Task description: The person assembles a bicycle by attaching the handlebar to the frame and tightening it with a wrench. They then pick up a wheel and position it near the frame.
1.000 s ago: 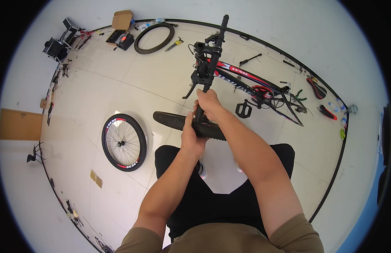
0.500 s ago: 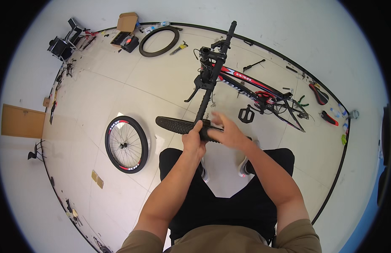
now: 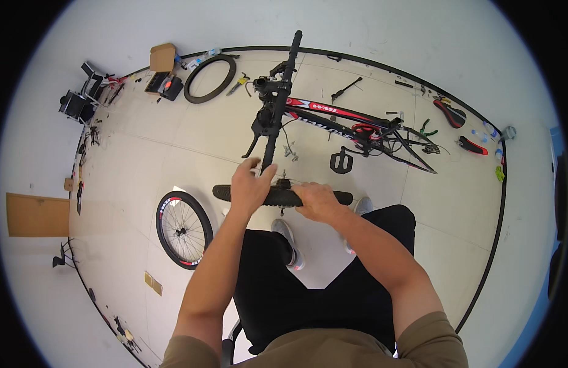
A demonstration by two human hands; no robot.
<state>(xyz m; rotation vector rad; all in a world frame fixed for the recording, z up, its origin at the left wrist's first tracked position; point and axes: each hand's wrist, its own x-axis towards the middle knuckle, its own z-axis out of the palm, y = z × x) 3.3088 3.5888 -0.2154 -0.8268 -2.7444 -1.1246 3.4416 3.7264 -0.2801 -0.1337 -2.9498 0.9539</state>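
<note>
A bicycle wheel [image 3: 281, 197] with a knobby black tire stands upright, edge-on to me, between my feet and the handlebar. Its dark sprocket cluster [image 3: 284, 183] sticks out on the far side. My right hand [image 3: 319, 201] is closed over the top of the tire on its right part. Over the left part of the tire is my left hand [image 3: 249, 189], thumb and fingers apart. The lower end of the handlebar [image 3: 278, 113] shows close to its fingertips; whether they touch it I cannot tell. The handlebar is on a black and red bicycle frame [image 3: 345, 119] lying beyond.
Another wheel [image 3: 184, 230] lies on the floor at left. A loose tire [image 3: 210, 78], an open cardboard box [image 3: 163, 58] and a yellow-handled tool [image 3: 238, 83] lie far off. A saddle [image 3: 450, 114] is at right; a pedal [image 3: 341, 161] hangs near the wheel.
My left hand has moved left and its fingers have spread. My right hand has come down onto the tire. The wheel has turned more squarely edge-on, and the view has shifted.
</note>
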